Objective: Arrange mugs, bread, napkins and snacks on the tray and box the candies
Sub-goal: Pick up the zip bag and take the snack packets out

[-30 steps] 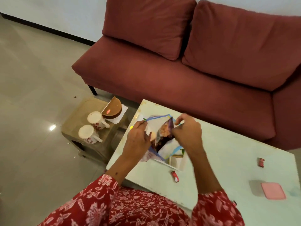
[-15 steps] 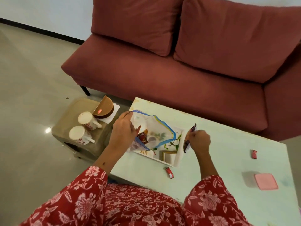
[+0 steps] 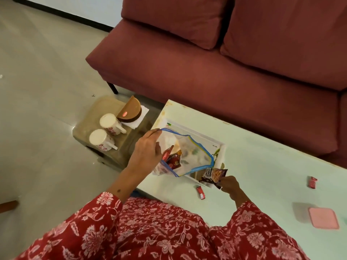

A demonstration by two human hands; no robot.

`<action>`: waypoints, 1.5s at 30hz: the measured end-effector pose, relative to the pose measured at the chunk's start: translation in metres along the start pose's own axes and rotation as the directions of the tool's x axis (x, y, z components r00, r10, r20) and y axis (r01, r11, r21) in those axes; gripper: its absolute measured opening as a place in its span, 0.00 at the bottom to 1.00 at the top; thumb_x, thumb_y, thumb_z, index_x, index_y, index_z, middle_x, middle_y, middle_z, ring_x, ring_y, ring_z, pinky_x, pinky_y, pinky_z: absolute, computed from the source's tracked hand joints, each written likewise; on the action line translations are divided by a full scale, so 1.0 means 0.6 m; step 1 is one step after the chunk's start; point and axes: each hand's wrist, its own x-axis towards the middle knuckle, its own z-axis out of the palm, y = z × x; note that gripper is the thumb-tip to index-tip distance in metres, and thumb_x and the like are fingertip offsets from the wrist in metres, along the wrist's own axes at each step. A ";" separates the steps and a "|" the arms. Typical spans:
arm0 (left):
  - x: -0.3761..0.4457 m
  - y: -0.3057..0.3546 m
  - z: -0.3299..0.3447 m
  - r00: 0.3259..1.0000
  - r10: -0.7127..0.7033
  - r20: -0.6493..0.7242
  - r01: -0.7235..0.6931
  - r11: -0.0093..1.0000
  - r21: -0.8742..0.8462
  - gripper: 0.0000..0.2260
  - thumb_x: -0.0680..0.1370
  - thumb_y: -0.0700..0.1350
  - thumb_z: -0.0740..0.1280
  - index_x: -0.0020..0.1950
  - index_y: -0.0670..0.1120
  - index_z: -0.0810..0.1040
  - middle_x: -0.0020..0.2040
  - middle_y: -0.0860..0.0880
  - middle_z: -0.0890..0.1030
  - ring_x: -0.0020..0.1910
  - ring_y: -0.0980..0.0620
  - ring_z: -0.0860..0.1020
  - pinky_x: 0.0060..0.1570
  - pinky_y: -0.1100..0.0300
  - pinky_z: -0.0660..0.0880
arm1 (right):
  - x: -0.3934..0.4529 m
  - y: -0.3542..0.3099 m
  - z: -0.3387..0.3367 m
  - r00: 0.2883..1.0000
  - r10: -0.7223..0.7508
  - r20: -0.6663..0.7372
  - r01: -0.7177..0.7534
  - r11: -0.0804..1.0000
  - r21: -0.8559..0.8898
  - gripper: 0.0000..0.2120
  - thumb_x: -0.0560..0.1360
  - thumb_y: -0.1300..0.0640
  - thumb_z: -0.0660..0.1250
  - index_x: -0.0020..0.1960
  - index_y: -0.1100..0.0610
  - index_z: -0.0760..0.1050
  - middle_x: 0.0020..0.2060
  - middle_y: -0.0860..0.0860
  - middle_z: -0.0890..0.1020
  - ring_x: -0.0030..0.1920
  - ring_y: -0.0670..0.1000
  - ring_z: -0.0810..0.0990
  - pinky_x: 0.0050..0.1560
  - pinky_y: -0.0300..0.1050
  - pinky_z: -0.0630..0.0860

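Note:
My left hand grips the rim of a clear zip bag with a blue seal, held wide over the white tray. Red snack packets sit inside the bag. My right hand pinches a dark peanut packet just outside the bag, over the tray's near edge. Two white mugs with red flowers stand on a low stool at the left, beside a packaged bread half on white napkins. Two red candies lie on the table.
The pale green table carries a pink-lidded box at the right. A dark red sofa stands right behind the table. Bare grey floor stretches to the left of the stool.
My right hand has drawn the peanut packet out of the bag and lowered it towards the tray's near edge. My left hand still holds the bag, whose mouth now gapes wider. The camera shifted.

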 end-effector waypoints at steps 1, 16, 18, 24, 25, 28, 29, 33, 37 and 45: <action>0.000 0.002 0.003 1.000 0.001 0.010 -0.001 1.000 -0.003 0.18 0.75 0.34 0.61 0.65 0.38 0.72 0.64 0.42 0.75 0.60 0.45 0.76 0.61 0.54 0.72 | 0.001 0.001 -0.004 1.000 0.008 0.004 -0.008 1.000 0.019 0.13 0.75 0.63 0.63 0.57 0.67 0.76 0.46 0.57 0.76 0.46 0.56 0.75 0.53 0.52 0.76; -0.014 0.023 0.019 0.989 0.094 0.114 -0.087 0.994 -0.064 0.19 0.76 0.37 0.63 0.67 0.39 0.70 0.66 0.42 0.74 0.64 0.44 0.74 0.64 0.48 0.72 | -0.215 -0.187 0.069 0.899 -0.424 0.109 0.355 0.852 0.383 0.05 0.72 0.60 0.68 0.38 0.60 0.80 0.34 0.57 0.83 0.32 0.53 0.82 0.41 0.48 0.82; -0.023 0.023 0.017 0.985 0.128 0.119 -0.120 0.990 -0.075 0.19 0.75 0.37 0.64 0.67 0.39 0.70 0.66 0.42 0.74 0.64 0.44 0.74 0.64 0.48 0.72 | -0.194 -0.196 0.113 0.931 -0.257 0.259 0.176 0.938 0.298 0.07 0.69 0.61 0.71 0.45 0.64 0.79 0.42 0.59 0.83 0.40 0.55 0.83 0.47 0.48 0.82; -0.055 0.020 0.018 0.967 0.233 0.099 -0.225 0.970 -0.088 0.19 0.73 0.33 0.63 0.64 0.39 0.74 0.64 0.42 0.76 0.61 0.45 0.77 0.62 0.56 0.71 | -0.135 -0.173 0.185 0.974 -0.073 0.212 -0.005 0.940 0.342 0.10 0.70 0.63 0.70 0.50 0.60 0.74 0.45 0.57 0.81 0.43 0.51 0.84 0.41 0.46 0.82; -0.062 0.020 0.020 0.964 0.247 0.099 -0.238 0.967 -0.089 0.18 0.73 0.34 0.64 0.63 0.39 0.74 0.63 0.42 0.77 0.61 0.45 0.77 0.62 0.57 0.71 | -0.132 -0.167 0.191 0.975 -0.104 0.198 0.039 0.951 0.306 0.07 0.71 0.61 0.69 0.48 0.60 0.76 0.43 0.55 0.82 0.38 0.48 0.85 0.36 0.43 0.82; -0.077 0.012 0.021 0.965 0.246 0.094 -0.237 0.967 -0.091 0.18 0.73 0.35 0.64 0.63 0.38 0.74 0.62 0.41 0.78 0.61 0.44 0.77 0.61 0.55 0.71 | -0.118 -0.156 0.214 0.987 -0.150 0.066 0.149 0.989 0.014 0.16 0.69 0.52 0.68 0.52 0.60 0.78 0.47 0.56 0.84 0.47 0.53 0.84 0.44 0.45 0.81; -0.079 0.008 0.021 0.967 0.237 0.089 -0.229 0.969 -0.092 0.18 0.73 0.35 0.64 0.63 0.39 0.74 0.62 0.41 0.77 0.61 0.44 0.77 0.61 0.55 0.72 | -0.118 -0.154 0.220 0.987 -0.154 0.048 0.156 0.987 -0.046 0.17 0.69 0.52 0.68 0.53 0.60 0.78 0.49 0.56 0.84 0.49 0.54 0.83 0.46 0.46 0.80; -0.080 0.004 0.015 0.973 0.219 0.070 -0.213 0.973 -0.084 0.18 0.74 0.37 0.62 0.64 0.39 0.74 0.63 0.42 0.77 0.60 0.45 0.77 0.59 0.56 0.74 | -0.127 -0.164 0.228 0.980 -0.196 -0.023 0.192 0.975 -0.113 0.15 0.74 0.53 0.62 0.55 0.60 0.78 0.52 0.57 0.82 0.53 0.57 0.82 0.53 0.50 0.79; -0.078 0.010 0.012 0.983 0.177 0.049 -0.172 0.980 -0.096 0.19 0.74 0.37 0.61 0.65 0.39 0.72 0.63 0.41 0.76 0.61 0.45 0.76 0.62 0.57 0.71 | -0.158 -0.180 0.209 0.948 -0.301 -0.107 0.282 0.946 -0.162 0.14 0.75 0.53 0.61 0.52 0.61 0.77 0.52 0.58 0.82 0.54 0.58 0.81 0.50 0.47 0.77; -0.058 0.035 0.016 0.993 0.117 0.026 -0.113 0.987 -0.110 0.20 0.75 0.39 0.65 0.67 0.37 0.69 0.65 0.39 0.74 0.65 0.44 0.73 0.66 0.55 0.67 | -0.291 -0.195 0.046 0.631 -0.671 -0.390 0.676 0.722 -0.148 0.07 0.73 0.49 0.67 0.42 0.52 0.78 0.32 0.43 0.78 0.34 0.44 0.77 0.33 0.33 0.66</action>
